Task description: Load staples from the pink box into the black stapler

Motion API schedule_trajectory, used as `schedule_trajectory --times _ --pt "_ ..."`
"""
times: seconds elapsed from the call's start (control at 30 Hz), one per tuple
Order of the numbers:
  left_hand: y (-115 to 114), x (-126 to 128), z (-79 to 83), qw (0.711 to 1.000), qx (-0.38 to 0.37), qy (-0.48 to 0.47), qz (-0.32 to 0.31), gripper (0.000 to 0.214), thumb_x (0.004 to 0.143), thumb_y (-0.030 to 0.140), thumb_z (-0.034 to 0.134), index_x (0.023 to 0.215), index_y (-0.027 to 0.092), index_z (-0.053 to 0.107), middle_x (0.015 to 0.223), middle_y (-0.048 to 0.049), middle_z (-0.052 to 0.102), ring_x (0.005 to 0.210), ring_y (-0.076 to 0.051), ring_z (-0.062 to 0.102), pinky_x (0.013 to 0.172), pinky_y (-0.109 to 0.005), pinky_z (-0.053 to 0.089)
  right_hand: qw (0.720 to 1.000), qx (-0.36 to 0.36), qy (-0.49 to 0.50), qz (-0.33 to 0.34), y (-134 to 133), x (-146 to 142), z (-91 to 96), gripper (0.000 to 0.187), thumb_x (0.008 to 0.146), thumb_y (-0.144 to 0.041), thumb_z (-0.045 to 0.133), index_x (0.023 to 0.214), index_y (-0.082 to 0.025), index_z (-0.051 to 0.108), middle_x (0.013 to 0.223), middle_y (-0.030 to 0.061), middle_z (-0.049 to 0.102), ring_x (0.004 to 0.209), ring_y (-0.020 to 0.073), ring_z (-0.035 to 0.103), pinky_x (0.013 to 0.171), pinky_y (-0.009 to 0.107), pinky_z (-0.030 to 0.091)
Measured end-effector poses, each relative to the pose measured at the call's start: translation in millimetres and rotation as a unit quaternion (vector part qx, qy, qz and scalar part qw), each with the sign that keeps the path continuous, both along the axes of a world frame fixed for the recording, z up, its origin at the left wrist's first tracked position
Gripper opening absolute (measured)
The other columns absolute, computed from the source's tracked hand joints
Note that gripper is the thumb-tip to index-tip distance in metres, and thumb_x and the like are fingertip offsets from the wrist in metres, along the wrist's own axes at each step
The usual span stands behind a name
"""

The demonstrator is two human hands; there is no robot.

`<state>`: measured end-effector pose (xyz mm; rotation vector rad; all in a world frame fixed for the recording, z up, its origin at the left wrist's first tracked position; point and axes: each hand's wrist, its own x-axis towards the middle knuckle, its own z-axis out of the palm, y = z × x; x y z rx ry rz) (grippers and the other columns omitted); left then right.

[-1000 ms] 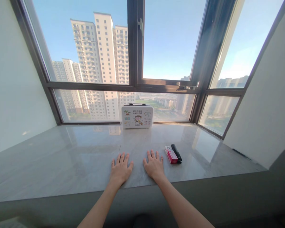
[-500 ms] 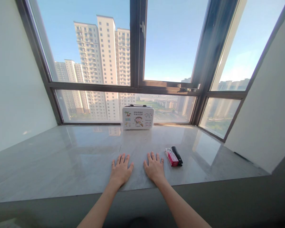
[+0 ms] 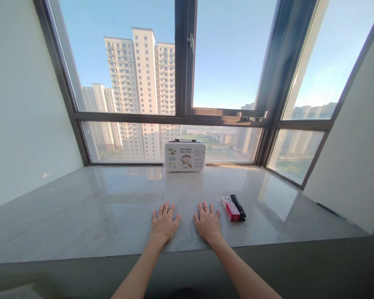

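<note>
The left hand (image 3: 164,224) is laid palm-down on the sill (image 3: 81,220), fingers spread; one white case (image 3: 185,157) is stood behind, by the window (image 3: 230,54). The right hand (image 3: 207,223) is likewise spread. One pink-and-white box (image 3: 230,209) is set between it and one black stapler (image 3: 238,207).

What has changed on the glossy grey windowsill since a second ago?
Only the camera view turned, slightly left and up. Left hand and right hand stay palm-down on the windowsill, holding nothing; the white rectangular cartoon-printed case, pink-and-white oblong box and long black object stayed put.
</note>
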<state>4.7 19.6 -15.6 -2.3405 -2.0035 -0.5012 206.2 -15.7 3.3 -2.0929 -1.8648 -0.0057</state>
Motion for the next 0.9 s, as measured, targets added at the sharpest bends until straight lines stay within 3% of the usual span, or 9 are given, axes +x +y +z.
schedule_trajectory --times 0.27,0.43,0.53,0.63,0.7,0.77,0.83,0.9 --pt "1.3 1.0 1.0 1.0 0.001 0.007 0.003 0.065 0.096 0.057 0.027 0.155 0.028 0.029 0.163 -0.0072 0.025 0.151 -0.03 0.016 0.119 -0.059 0.009 1.0 0.009 0.024 0.013 -4.3 -0.8 3.7 0.059 0.098 -0.045 0.036 0.152 -0.021 0.041 0.161 0.0121 0.029 0.15 0.0335 0.015 0.117 0.057 0.007" --pt "-1.0 -0.1 -0.4 1.0 0.011 0.01 -0.006 0.064 0.097 0.057 0.025 0.155 0.028 0.029 0.164 -0.0069 0.024 0.151 -0.028 0.017 0.119 -0.057 0.011 0.973 0.116 0.156 0.127 -30.6 6.7 6.3 0.046 0.096 -0.035 0.042 0.139 -0.023 0.056 0.146 0.0088 0.052 0.14 0.0257 0.04 0.113 0.043 0.032" --pt "-0.3 -0.4 -1.8 1.0 0.009 0.008 -0.006 0.065 0.097 0.058 0.024 0.154 0.028 0.031 0.164 -0.0066 0.024 0.151 -0.029 0.017 0.119 -0.057 0.011 0.94 0.242 0.196 0.138 -41.9 44.8 20.9 0.043 0.097 -0.037 0.042 0.135 -0.026 0.059 0.138 0.0076 0.057 0.129 0.0243 0.049 0.108 0.04 0.039" --pt "1.0 0.5 -1.6 1.0 0.011 0.004 -0.003 0.063 0.097 0.056 0.026 0.154 0.028 0.033 0.163 -0.0068 0.025 0.151 -0.031 0.017 0.119 -0.058 0.01 0.93 0.315 0.191 -0.005 -32.0 112.9 39.0 0.049 0.092 -0.049 0.05 0.131 -0.023 0.063 0.123 0.0119 0.064 0.117 0.0288 0.054 0.107 0.046 0.037" --pt "1.3 1.1 -0.5 1.0 0.016 0.0 -0.004 0.063 0.097 0.055 0.028 0.153 0.027 0.034 0.163 -0.0078 0.027 0.15 -0.031 0.019 0.118 -0.059 0.01 0.937 0.254 0.229 -0.071 -17.2 158.9 45.2 0.058 0.088 -0.057 0.053 0.131 -0.02 0.064 0.113 0.0129 0.067 0.104 0.0292 0.059 0.099 0.045 0.041" --pt "0.9 1.6 0.7 1.0 0.022 -0.003 -0.007 0.062 0.097 0.055 0.029 0.152 0.027 0.035 0.162 -0.0088 0.029 0.15 -0.031 0.02 0.118 -0.059 0.011 0.94 0.13 0.312 -0.042 -2.4 191.1 44.6 0.056 0.087 -0.06 0.05 0.121 -0.021 0.07 0.107 0.011 0.071 0.096 0.0268 0.062 0.09 0.039 0.045" --pt "0.4 1.9 1.3 1.0 0.029 -0.006 -0.011 0.061 0.097 0.054 0.03 0.151 0.026 0.037 0.161 -0.0093 0.03 0.15 -0.03 0.021 0.118 -0.059 0.011 0.933 0.052 0.356 0.003 8.1 204.2 39.3 0.053 0.083 -0.062 0.052 0.101 -0.02 0.077 0.092 0.0083 0.073 0.086 0.0254 0.063 0.081 0.034 0.046" --pt "0.2 2.3 1.2 0.999 0.033 -0.012 -0.014 0.062 0.097 0.056 0.031 0.15 0.026 0.038 0.161 -0.0102 0.031 0.15 -0.03 0.021 0.118 -0.059 0.011 0.93 0.027 0.366 0.028 13.4 199.6 32.9 0.051 0.079 -0.064 0.055 0.083 -0.018 0.078 0.077 0.0049 0.072 0.077 0.0241 0.062 0.073 0.031 0.045"
